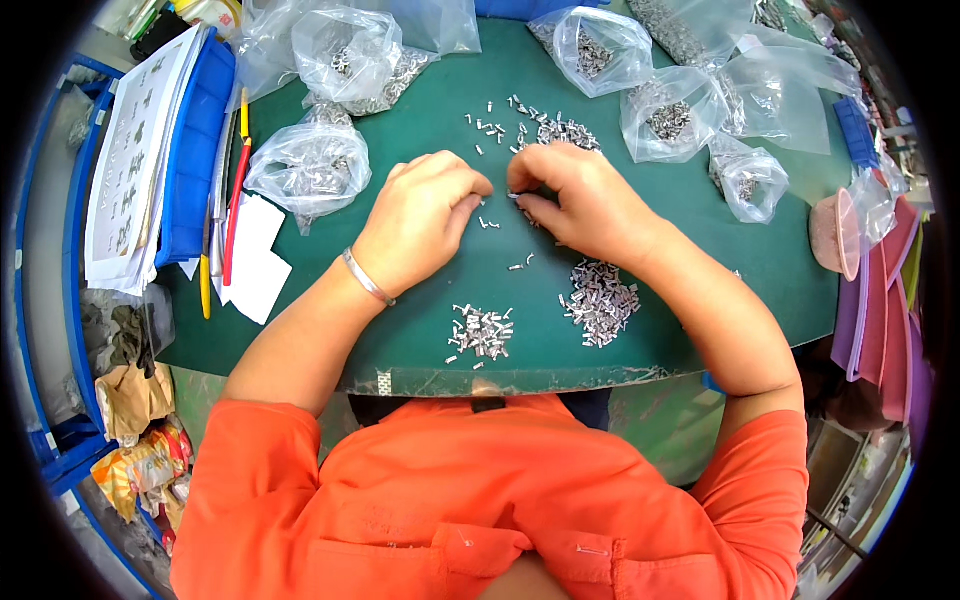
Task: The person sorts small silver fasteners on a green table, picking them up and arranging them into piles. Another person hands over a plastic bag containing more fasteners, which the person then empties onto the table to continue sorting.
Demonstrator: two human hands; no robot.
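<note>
Over the green tabletop (400, 335) my two hands face each other, close together. My left hand (422, 212), with a silver bangle at the wrist, is closed with thumb and forefinger nearly meeting; what it pinches, if anything, is too small to name. A small silvery metal part (514, 196) shows between the thumb and forefinger of my right hand (585, 205). Beyond that hand lies a loose pile of similar parts (565, 132), partly hidden by it. Nearer me are two more piles, a smaller one (482, 332) and a denser one (600, 303). A few stray pieces (522, 262) lie between.
Clear plastic bags of metal parts stand at the back left (312, 165) and back right (670, 115). At left are a blue bin with papers (195, 150), a red pen (237, 215) and white paper scraps (255, 265). A pink cup (835, 235) sits at the right edge.
</note>
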